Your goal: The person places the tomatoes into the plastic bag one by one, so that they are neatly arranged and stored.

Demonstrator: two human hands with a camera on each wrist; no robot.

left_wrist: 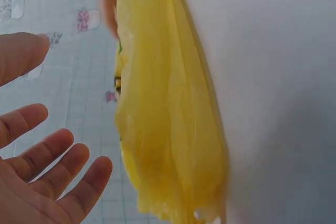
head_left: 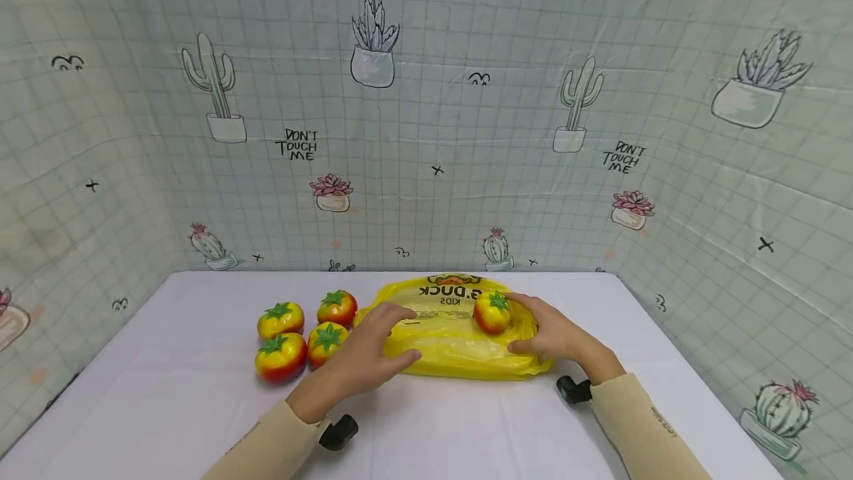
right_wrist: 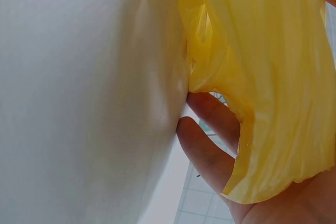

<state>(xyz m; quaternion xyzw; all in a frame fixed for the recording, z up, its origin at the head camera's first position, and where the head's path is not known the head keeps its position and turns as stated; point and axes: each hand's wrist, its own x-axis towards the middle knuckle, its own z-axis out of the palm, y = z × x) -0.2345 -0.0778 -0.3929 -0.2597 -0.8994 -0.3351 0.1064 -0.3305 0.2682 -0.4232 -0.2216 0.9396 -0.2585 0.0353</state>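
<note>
In the head view, a pale grid-patterned cloth wall [head_left: 426, 117] with printed cactus pots stands behind a white-covered surface [head_left: 453, 428]. At 12 o'clock lies a flattened bag of thin yellow plastic [head_left: 440, 361], printed with dark lettering. A glossy, round, tomato-like fruit [head_left: 492, 313], yellow shading to red with a green star-shaped calyx, sits on it, toward 2 o'clock from the bag's middle. Four matching fruits [head_left: 281, 358] cluster just beside the bag at 9 o'clock.

The right hand [head_left: 554, 333] is spread around the fruit's 3 o'clock side, index finger at its upper edge, thumb apart from it over the plastic; whether it bears any weight I cannot tell. The left hand [head_left: 369, 354], fingers parted and holding nothing, hovers at the bag's 8 o'clock side. To handle this well, I would steady the fruit low on both sides, since its round form may roll, and pin the slippery film lightly at 9 o'clock.

The left wrist view confirms loose, separated fingers and shows the bag slightly raised in soft, translucent folds.

In the right wrist view, wrinkled plastic hides part of the hand; two digits reach past its edge with a gap between them. Avoiding that edge should prevent snagging.
</note>
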